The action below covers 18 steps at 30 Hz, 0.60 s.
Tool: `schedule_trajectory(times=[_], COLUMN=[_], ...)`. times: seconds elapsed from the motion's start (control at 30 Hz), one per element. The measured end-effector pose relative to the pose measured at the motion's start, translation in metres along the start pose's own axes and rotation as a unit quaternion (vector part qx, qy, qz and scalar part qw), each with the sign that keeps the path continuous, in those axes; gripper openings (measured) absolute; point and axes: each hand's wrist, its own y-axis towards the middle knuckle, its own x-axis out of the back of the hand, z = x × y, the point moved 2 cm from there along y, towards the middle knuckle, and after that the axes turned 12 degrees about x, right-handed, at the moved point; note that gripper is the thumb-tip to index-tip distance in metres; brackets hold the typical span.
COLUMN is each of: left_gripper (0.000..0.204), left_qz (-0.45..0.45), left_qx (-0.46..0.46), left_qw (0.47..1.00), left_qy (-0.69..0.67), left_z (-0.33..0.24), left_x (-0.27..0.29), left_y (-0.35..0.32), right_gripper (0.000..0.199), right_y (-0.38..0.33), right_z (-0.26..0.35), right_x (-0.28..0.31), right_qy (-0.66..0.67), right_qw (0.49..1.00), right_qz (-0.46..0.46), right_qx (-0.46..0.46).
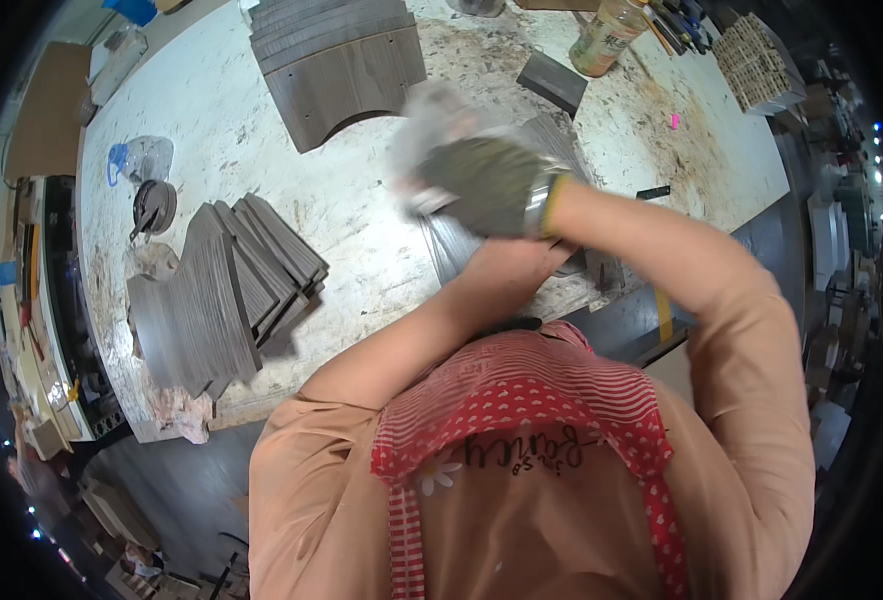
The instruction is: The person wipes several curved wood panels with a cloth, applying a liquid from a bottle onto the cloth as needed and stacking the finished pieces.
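Observation:
A grey wood-grain panel (444, 250) lies on the table in front of me, mostly covered by my arms. My left hand (524, 268), bare, is closed at its near right edge; the fingertips are hidden. Above the panel, my right hand (492, 185) wears a dark green-grey glove and is smeared by motion. Bunched around its fingers is a blurred whitish cloth (440, 115). A stack of curved-edge grey panels (342, 85) lies farther away. More cut grey panels (197, 310) are fanned out at the left.
A dark grey block (552, 82) and a bottle (607, 40) stand far right, near a woven-topped box (757, 65). At the left are a clear plastic jug (147, 160), a tape roll (156, 207) and a crumpled rag (184, 412). The stained white table (362, 260) supports the work.

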Motion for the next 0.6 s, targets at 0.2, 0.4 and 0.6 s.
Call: schedule_trajectory(times=[0.2,0.4,0.6], left_gripper=[0.043,0.039,0.038], left_qz=[-0.14,-0.047,-0.129], left_qx=[-0.029,0.012,-0.018], left_qw=[0.99,0.998,0.991], left_qy=[0.001,-0.033,0.012], left_z=[-0.004,-0.002,-0.007], left_x=[0.005,-0.003,0.005], left_y=[-0.003,0.004,0.003], right_gripper=[0.025,0.033,0.03], right_y=[-0.018,0.008,-0.014], right_z=[-0.007,-0.009,-0.047], right_x=[0.022,-0.006,-0.001], right_qy=[-0.008,-0.02,-0.101], right_qw=[0.999,0.989,0.978], right_qz=[-0.024,-0.143,-0.178], right_qx=[-0.048,0.013,0.034])
